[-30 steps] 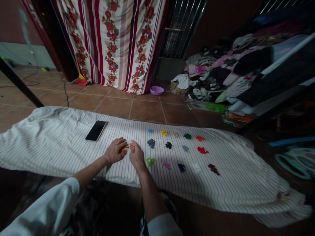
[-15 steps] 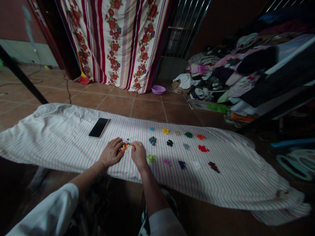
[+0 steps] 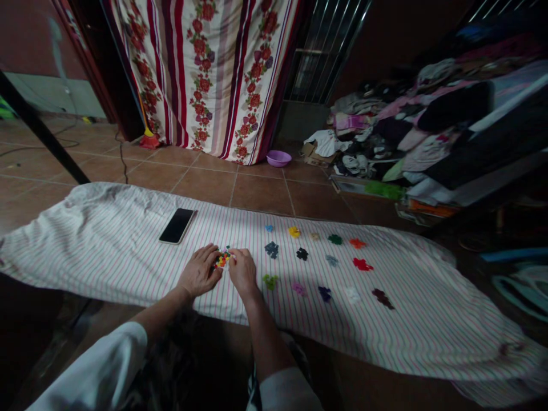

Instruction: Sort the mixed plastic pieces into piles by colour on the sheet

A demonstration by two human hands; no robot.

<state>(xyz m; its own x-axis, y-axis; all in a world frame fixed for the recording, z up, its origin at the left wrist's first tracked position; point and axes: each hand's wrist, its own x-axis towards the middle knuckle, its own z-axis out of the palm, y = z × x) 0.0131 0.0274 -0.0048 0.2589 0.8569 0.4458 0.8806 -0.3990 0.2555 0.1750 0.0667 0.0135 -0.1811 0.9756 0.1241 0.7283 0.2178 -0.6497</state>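
Observation:
A small mixed pile of bright little pieces (image 3: 222, 260), red, orange, yellow and green, lies on the striped cloth (image 3: 128, 257). Flat on the cloth at its left side rests my left hand (image 3: 200, 271), fingers stretched out and touching the pile's edge. On the pile's right, my right hand (image 3: 242, 274) has thumb and fingers drawn together in a pinch; whatever is between them is hidden. Single-colour heaps lie to the right, among them dark grey (image 3: 271, 249), lime green (image 3: 270, 281), black (image 3: 302, 253), yellow (image 3: 294, 232) and red (image 3: 362, 264).
A dark-screened phone (image 3: 177, 225) lies beyond my left hand. Further heaps, such as brown pieces (image 3: 382, 298) and orange pieces (image 3: 357, 243), sit farther right. Past the cloth are a purple basin (image 3: 278, 158), a floral curtain (image 3: 222, 80) and piled clothes (image 3: 398, 120).
The camera view has shifted slightly, so everything sits a little lower and further right. Both hands stay at the mixed pile, with only small finger movements.

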